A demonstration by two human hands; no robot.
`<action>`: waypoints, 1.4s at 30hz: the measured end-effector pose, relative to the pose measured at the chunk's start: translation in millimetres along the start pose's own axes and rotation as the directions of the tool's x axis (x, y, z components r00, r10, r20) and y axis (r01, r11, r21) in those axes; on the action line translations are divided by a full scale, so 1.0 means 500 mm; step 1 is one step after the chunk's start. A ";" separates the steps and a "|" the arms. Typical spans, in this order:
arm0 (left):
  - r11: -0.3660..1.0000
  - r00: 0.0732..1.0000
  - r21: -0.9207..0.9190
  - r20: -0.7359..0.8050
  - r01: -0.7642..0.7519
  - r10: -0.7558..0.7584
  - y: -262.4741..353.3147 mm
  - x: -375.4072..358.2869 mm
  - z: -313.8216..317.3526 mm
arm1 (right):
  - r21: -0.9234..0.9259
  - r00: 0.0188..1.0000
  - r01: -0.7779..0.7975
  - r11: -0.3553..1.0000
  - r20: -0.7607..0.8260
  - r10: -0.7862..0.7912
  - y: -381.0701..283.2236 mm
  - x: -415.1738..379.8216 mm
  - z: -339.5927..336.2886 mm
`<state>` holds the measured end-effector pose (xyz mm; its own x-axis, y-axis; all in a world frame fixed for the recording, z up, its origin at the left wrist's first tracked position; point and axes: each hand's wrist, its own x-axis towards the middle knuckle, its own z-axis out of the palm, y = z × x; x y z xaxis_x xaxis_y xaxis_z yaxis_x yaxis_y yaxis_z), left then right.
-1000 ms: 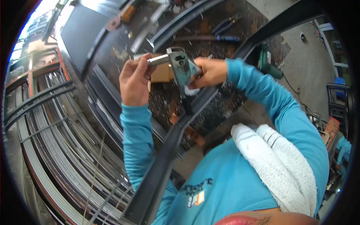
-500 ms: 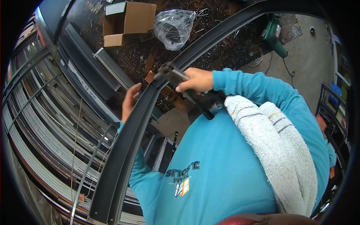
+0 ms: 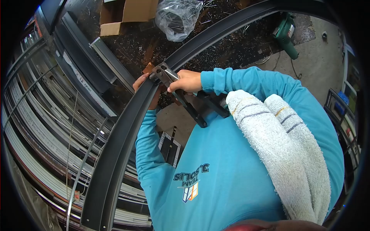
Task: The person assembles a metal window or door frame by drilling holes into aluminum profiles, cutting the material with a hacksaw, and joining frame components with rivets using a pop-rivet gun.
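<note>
At the bar (image 3: 120,142) (black), right hand (image 3: 187,81) holds tool (image 3: 163,74).

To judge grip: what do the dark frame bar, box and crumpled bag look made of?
Dark frame bar: probably coated metal, satin, given its crisp edges and soft sheen.
Box: matte brown cardboard, folded flaps.
Crumpled bag: clear glossy plastic film, wrinkled and see-through.

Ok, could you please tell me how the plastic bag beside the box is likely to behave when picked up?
The bag will probably flop and fold, as its clear film looks thin and crumpled. It seems light for its size, since nothing bulky shows through. It may drag a few slivers along, as they lie close by.
</note>
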<state>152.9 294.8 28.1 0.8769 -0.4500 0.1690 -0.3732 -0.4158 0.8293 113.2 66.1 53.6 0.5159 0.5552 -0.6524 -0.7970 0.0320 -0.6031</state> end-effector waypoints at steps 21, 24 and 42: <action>0.997 0.999 0.067 0.021 -0.041 0.039 -0.022 -0.006 -0.006 | 0.576 0.979 -0.164 0.801 -0.006 0.205 0.014 -0.005 0.106; 1.000 1.000 0.002 -0.008 -0.023 0.023 -0.021 -0.002 0.005 | 0.186 0.951 -0.265 0.946 0.214 0.225 0.063 0.023 0.036; 0.992 0.996 0.094 -0.011 -0.087 0.088 -0.003 0.008 0.005 | 0.888 0.850 -0.316 0.335 0.421 -0.316 0.146 -0.114 0.152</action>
<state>156.0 291.8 26.3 0.8437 -0.4764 0.2473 -0.4748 -0.4472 0.7580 2.0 99.7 81.7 0.5584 0.8119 -0.1704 -0.7082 0.5735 0.4117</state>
